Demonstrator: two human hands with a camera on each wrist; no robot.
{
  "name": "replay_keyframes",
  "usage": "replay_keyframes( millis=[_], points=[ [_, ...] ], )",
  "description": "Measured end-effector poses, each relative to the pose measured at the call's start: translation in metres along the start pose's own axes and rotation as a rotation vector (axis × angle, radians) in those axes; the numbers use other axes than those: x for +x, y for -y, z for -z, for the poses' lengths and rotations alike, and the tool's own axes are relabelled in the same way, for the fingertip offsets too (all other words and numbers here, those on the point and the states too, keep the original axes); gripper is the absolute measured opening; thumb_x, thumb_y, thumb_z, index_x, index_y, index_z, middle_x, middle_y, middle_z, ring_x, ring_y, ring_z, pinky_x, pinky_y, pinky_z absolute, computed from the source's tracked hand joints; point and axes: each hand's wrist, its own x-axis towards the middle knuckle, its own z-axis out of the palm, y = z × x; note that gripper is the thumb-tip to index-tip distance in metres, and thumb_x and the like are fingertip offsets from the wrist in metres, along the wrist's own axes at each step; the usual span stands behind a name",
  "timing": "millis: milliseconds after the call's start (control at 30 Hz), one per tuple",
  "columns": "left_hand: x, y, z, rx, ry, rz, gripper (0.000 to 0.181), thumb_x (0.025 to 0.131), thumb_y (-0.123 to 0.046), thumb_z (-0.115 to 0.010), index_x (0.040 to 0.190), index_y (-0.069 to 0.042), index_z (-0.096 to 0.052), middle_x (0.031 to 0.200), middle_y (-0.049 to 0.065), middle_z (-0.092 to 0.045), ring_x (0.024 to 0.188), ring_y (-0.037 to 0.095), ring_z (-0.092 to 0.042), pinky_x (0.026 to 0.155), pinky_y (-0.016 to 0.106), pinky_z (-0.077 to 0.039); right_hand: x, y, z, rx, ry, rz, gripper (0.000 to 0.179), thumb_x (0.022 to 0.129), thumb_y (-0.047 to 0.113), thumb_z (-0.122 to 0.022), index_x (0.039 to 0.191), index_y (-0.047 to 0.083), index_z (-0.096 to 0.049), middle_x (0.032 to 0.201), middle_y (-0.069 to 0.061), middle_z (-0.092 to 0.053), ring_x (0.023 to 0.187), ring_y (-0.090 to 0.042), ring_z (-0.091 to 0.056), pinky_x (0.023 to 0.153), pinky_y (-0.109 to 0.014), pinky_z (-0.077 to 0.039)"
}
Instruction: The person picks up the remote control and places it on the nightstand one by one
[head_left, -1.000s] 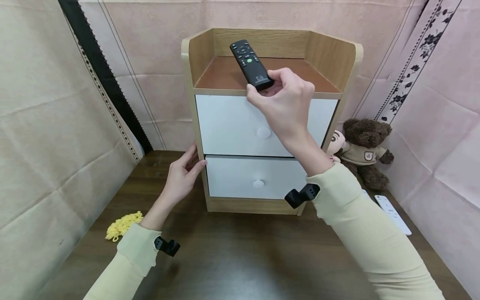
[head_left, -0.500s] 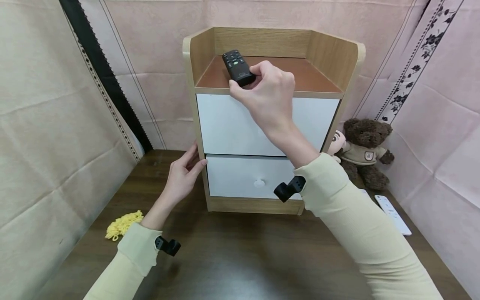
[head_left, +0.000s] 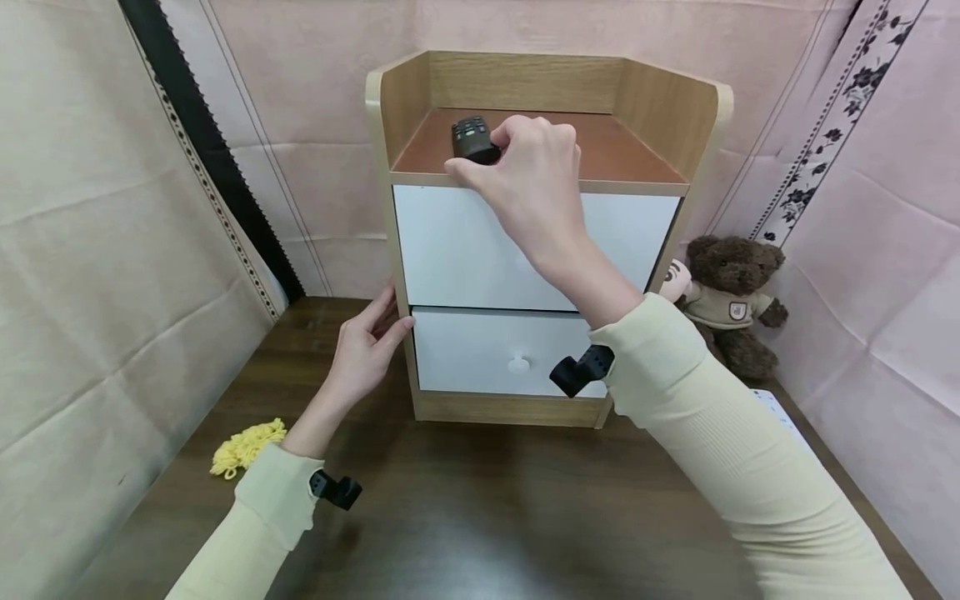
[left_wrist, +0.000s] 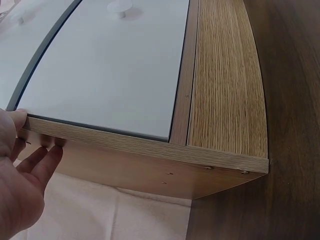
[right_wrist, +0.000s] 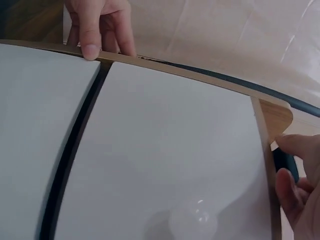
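Note:
In the head view my right hand (head_left: pixel 528 179) pinches the near end of a black remote control (head_left: pixel 474 140) between thumb and fingers. The remote is over the brown top shelf (head_left: pixel 592 150) of a small two-drawer cabinet (head_left: pixel 495 408); whether it touches the shelf I cannot tell. Only a dark bit of the remote (right_wrist: pixel 286 162) shows beside my right hand (right_wrist: pixel 305 180) in the right wrist view. My left hand (head_left: pixel 363 346) holds the cabinet's left edge, thumb on the front and fingers along the side panel. Both white drawers, the upper (head_left: pixel 442 242) and lower (head_left: pixel 465 350), are closed.
A yellow yarn bundle (head_left: pixel 247 447) lies left on the dark wooden table (head_left: pixel 450 508). Right of the cabinet sit a brown teddy bear (head_left: pixel 733 304) and a partly hidden pink doll (head_left: pixel 675 281). A white flat object (head_left: pixel 776 408) is mostly behind my right sleeve. Fabric hangs all around.
My right hand has moved left and lowered the remote toward the top shelf, tipping it flatter. My left hand has stayed at the cabinet's edge.

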Motion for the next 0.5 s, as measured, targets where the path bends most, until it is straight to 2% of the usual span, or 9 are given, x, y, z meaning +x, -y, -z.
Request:
replay_keyframes(
  millis=[133, 267, 400, 500],
  points=[
    [0.0005, 0.0011, 0.0009, 0.004, 0.004, 0.005, 0.062, 0.103, -0.015, -0.065, 0.157, -0.004, -0.037, 0.153, 0.014, -0.046, 0.133, 0.029, -0.054, 0.101, 0.042, -0.051, 0.0034, 0.0064, 0.0006, -0.069, 0.052, -0.041, 0.045, 0.086, 0.043, -0.083, 0.106, 0.003, -0.077, 0.102, -0.007, -0.072, 0.102, -0.025, -0.053, 0.084, -0.031, -0.046],
    [0.0006, 0.0008, 0.0011, 0.0, 0.005, 0.005, 0.062, 0.103, -0.014, -0.065, 0.158, -0.005, -0.037, 0.153, 0.014, -0.047, 0.133, 0.029, -0.054, 0.101, 0.043, -0.05, 0.0062, 0.0101, -0.001, -0.115, 0.072, -0.044, 0.045, 0.087, 0.046, -0.082, 0.1, 0.003, -0.076, 0.098, -0.006, -0.071, 0.101, -0.025, -0.052, 0.084, -0.031, -0.046],
    [0.0001, 0.0009, 0.0008, -0.006, 0.008, 0.008, 0.062, 0.103, -0.013, -0.065, 0.158, -0.005, -0.037, 0.154, 0.015, -0.046, 0.134, 0.03, -0.053, 0.102, 0.044, -0.05, 0.0057, 0.0093, -0.004, -0.108, 0.047, -0.024, 0.047, 0.087, 0.046, -0.082, 0.102, 0.002, -0.076, 0.097, -0.007, -0.073, 0.091, -0.022, -0.055, 0.074, -0.029, -0.048],
    [-0.0002, 0.0017, 0.0015, -0.007, 0.01, 0.013, 0.062, 0.103, -0.014, -0.065, 0.158, -0.005, -0.037, 0.154, 0.014, -0.045, 0.134, 0.029, -0.053, 0.102, 0.043, -0.05, 0.0036, 0.0068, -0.0078, -0.101, 0.017, 0.009, 0.05, 0.087, 0.045, -0.082, 0.108, 0.0, -0.076, 0.1, -0.011, -0.074, 0.09, -0.025, -0.059, 0.075, -0.031, -0.05]
  ],
)
